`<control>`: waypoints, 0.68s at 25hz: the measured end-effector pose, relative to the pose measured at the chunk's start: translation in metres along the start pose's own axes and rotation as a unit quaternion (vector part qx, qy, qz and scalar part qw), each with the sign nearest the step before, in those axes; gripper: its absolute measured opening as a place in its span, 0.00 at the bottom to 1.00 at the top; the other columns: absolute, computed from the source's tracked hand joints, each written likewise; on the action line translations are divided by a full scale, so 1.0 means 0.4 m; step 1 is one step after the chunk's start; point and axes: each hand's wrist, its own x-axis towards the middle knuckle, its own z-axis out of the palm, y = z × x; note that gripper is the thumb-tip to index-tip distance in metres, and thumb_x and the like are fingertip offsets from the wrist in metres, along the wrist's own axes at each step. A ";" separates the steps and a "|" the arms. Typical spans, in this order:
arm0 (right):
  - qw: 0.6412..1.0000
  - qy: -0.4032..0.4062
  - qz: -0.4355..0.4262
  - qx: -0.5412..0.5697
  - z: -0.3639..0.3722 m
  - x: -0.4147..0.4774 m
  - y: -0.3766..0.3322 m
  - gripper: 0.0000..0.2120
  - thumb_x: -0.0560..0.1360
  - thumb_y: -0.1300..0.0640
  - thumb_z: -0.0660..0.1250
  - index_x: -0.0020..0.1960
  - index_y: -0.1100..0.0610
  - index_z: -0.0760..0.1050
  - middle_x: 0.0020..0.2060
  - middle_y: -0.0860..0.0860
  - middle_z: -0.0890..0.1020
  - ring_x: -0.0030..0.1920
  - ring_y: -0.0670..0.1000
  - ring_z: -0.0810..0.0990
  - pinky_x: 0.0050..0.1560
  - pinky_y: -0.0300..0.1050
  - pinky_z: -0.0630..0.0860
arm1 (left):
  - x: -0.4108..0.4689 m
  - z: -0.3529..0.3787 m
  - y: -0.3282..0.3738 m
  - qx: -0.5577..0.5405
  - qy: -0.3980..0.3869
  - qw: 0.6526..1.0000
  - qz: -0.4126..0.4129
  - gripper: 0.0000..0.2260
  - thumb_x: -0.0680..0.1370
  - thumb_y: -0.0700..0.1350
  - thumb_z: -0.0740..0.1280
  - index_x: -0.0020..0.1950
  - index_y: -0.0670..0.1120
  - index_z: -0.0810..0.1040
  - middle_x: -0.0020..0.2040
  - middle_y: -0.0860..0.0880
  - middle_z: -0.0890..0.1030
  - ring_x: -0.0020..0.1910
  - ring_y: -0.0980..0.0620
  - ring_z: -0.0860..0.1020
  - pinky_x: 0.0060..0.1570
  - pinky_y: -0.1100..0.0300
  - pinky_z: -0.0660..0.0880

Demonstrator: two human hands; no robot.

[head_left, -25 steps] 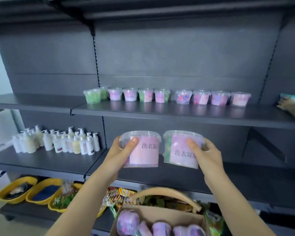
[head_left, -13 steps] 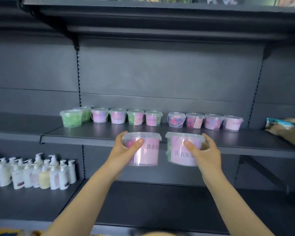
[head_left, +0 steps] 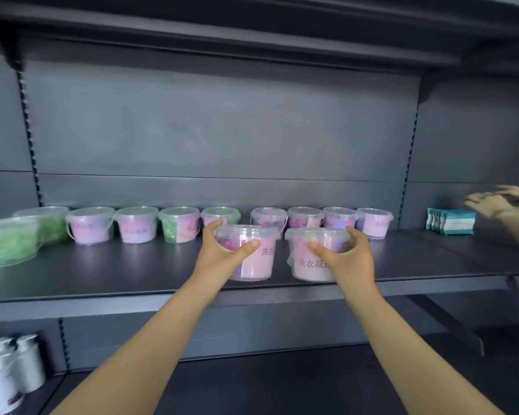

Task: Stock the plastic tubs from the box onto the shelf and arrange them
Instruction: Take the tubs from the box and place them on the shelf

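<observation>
1. A second ago both tubs hung in the air below the shelf (head_left: pixel 132 280). Now they are up at shelf level, and their bases seem to rest on its front strip.
2. The left hand (head_left: pixel 222 256) curls round the left tub (head_left: pixel 258 265), thumb across the front. The right hand (head_left: pixel 348 259) grips the right tub (head_left: pixel 312 271) the same way. The tubs stand just beside each other.
3. The back row of tubs (head_left: pixel 137 224) stands at 12 o'clock from them. This looks like the start of a second row, so letting go and squaring up remain.
4. The right tub's pink label reads "洗衣凝", with the next character cut off by the hand. The left tub shows only "洗衣". The back-row labels are too blurred to read.
5. At 3 o'clock lie teal packets (head_left: pixel 451 221), their print illegible, with another person's hands (head_left: pixel 498 202) above them.
</observation>
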 end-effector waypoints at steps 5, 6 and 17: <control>1.000 -0.003 -0.005 0.000 -0.003 0.171 0.079 0.42 0.62 0.51 0.79 0.70 0.55 0.62 0.57 0.49 0.71 0.57 0.49 0.72 0.54 0.40 0.68 | 0.140 0.136 -0.054 0.020 0.000 1.000 0.000 0.39 0.67 0.48 0.77 0.71 0.53 0.57 0.60 0.53 0.71 0.59 0.52 0.73 0.58 0.59 0.71; 1.000 -0.001 -0.010 -0.002 -0.002 0.199 0.099 0.42 0.62 0.51 0.79 0.70 0.55 0.63 0.58 0.50 0.72 0.57 0.49 0.72 0.54 0.40 0.69 | 0.165 0.160 -0.063 0.025 -0.008 1.000 0.000 0.39 0.67 0.47 0.77 0.71 0.52 0.57 0.60 0.53 0.70 0.59 0.53 0.72 0.55 0.61 0.69; 0.999 -0.031 -0.023 -0.001 0.014 0.353 0.243 0.43 0.61 0.53 0.80 0.69 0.56 0.62 0.57 0.47 0.71 0.58 0.47 0.71 0.56 0.39 0.69 | 0.309 0.282 -0.182 0.177 -0.002 0.984 0.012 0.39 0.69 0.47 0.75 0.73 0.44 0.57 0.69 0.44 0.64 0.68 0.48 0.66 0.63 0.60 0.65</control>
